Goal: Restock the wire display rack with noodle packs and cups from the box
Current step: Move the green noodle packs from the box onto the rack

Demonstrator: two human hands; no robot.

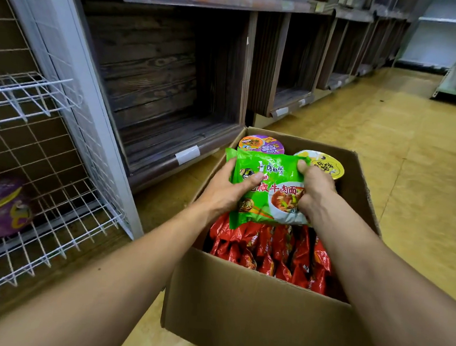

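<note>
Green noodle pack (pixel 270 181): held above the open box (pixel 251 311), over its middle. Printed face up, top edge toward the far end of the box, lettering running left to right. It looks nearly square here, so the long axis cannot be told.

Left hand (pixel 220 191): grip closed on the pack's left edge. Right hand (pixel 317 190): grip closed on its right edge.

Box contents: red packs (pixel 275 253) standing on edge at the near end; purple-lidded cup (pixel 262 144) and yellow-lidded cup (pixel 325 164) at the far end.

Wire rack (pixel 54 213), left of the box: one purple bowl (pixel 0 206) on its lower shelf.
</note>
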